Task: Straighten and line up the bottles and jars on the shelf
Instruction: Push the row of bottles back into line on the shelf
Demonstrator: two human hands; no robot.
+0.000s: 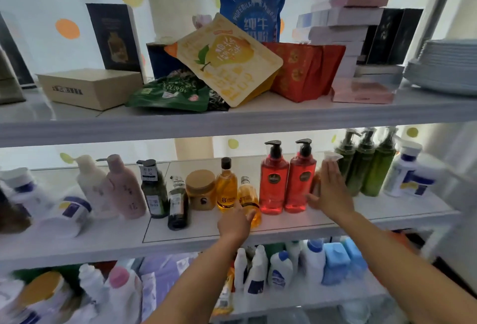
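**Both hands on the middle shelf, centre bottles being lined up**

The middle shelf (284,228) was seen from the front, with bottles standing along it in a loose row. The left hand (235,221) was curled round the base of a small amber bottle (248,198). That bottle leaned to the right and stood forward of the row, just in front of a tall amber bottle (226,187) and near a brown jar (200,189).

The right hand (333,189) was held flat, fingers straight and together, against an orange bottle (316,181) mostly hidden behind it. Nothing was gripped by this hand. Its thumb was spread toward the foot of the nearer of two red bottles (300,184). Green bottles (366,168) stood just beyond, to the right.

The step in hand was judged to be the lining-up of the centre group. Next, the small amber bottle would likely need to be stood upright and slid back level with its neighbours, without the red bottles being knocked. Further left, a dark bottle (177,205) stood forward of the line and was yet to be set back.
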